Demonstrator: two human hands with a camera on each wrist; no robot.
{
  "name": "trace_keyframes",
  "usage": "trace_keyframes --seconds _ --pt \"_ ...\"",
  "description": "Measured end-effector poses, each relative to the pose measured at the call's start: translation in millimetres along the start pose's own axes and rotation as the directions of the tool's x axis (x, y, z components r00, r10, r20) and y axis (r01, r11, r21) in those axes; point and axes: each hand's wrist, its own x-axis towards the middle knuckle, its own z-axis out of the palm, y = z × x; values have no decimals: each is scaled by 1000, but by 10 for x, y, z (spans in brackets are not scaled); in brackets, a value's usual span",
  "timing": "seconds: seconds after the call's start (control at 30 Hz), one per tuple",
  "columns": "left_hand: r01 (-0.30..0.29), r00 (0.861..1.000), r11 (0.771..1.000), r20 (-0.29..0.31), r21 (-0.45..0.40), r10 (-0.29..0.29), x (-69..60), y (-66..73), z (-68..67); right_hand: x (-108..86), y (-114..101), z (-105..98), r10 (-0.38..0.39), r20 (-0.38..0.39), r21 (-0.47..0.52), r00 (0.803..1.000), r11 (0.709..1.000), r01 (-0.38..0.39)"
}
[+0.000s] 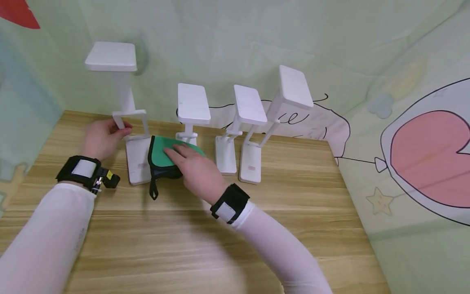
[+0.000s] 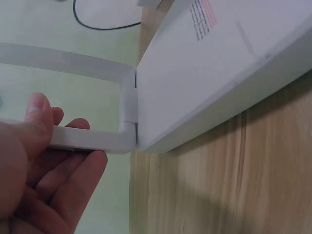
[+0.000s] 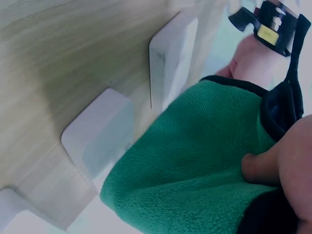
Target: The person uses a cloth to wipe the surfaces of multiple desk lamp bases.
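At the far left of the head view stands a white folding desk lamp (image 1: 139, 159), its flat panel raised on a slim arm. My left hand (image 1: 100, 139) pinches one side bar of this lamp's lower frame; the left wrist view shows the thumb and fingers (image 2: 80, 178) around the bar. To the right of its base, my right hand (image 1: 202, 175) holds a green cloth (image 1: 161, 153) with black edging and a hanging loop. In the right wrist view the thumb (image 3: 258, 168) presses into the fuzzy green cloth (image 3: 190, 141). The cloth partly covers the second lamp (image 1: 193, 104).
Two more white lamps, a third (image 1: 225, 155) and a rightmost one (image 1: 251, 163), stand in the same row on the wooden table (image 1: 165, 253). A pale printed curtain (image 1: 227, 41) hangs behind, with a balloon drawing (image 1: 429, 159) on the right side.
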Motion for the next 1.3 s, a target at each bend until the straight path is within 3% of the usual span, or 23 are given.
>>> trace_keyframes --seconds 0.27,0.43,0.57,0.87,0.97,1.13,1.3 --pt "-117 988 993 105 -7 117 154 101 44 334 -222 303 -93 31 -135 995 986 96" --pt "-129 984 990 116 -51 134 176 125 -5 441 -404 570 -95 158 -188 983 974 125" --pt "-135 985 989 98 -57 140 152 137 1 425 -495 640 -114 246 -176 963 971 160" --pt "-191 979 981 71 11 190 169 111 58 620 -444 650 -193 271 -37 943 977 210" --pt "-211 976 977 64 29 209 184 96 66 756 -427 676 -178 259 -54 949 979 199" --pt "-222 974 974 51 44 220 196 80 61 935 -462 716 -54 248 -161 967 982 97" --pt "-220 975 974 50 55 217 193 75 51 923 -580 700 36 249 -211 968 977 18"
